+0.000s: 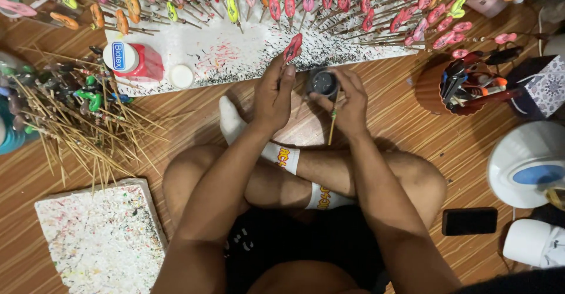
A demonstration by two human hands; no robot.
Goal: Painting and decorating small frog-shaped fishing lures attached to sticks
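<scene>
One red lip-shaped piece on a stick (292, 48) stands pinched in the left hand (273, 91), long axis near upright, painted end toward the white board (235, 55). The right hand (347, 97) grips a small dark pot (324, 82) and a thin brush (333, 120) pointing down. One red, white-capped bottle (135, 60) with a blue-and-white label lies on the board's left.

The floor (176, 123) is of wooden boards with a warm brown, striped grain, and it fills the whole view. At 12 o'clock a long white foam board (235, 52) lies on it, speckled with paint. At 8 o'clock lies a smaller white block (100, 241), also speckled. At 3 o'clock stands a white round appliance (524, 164) with a blue part. The light is soft and even.
</scene>
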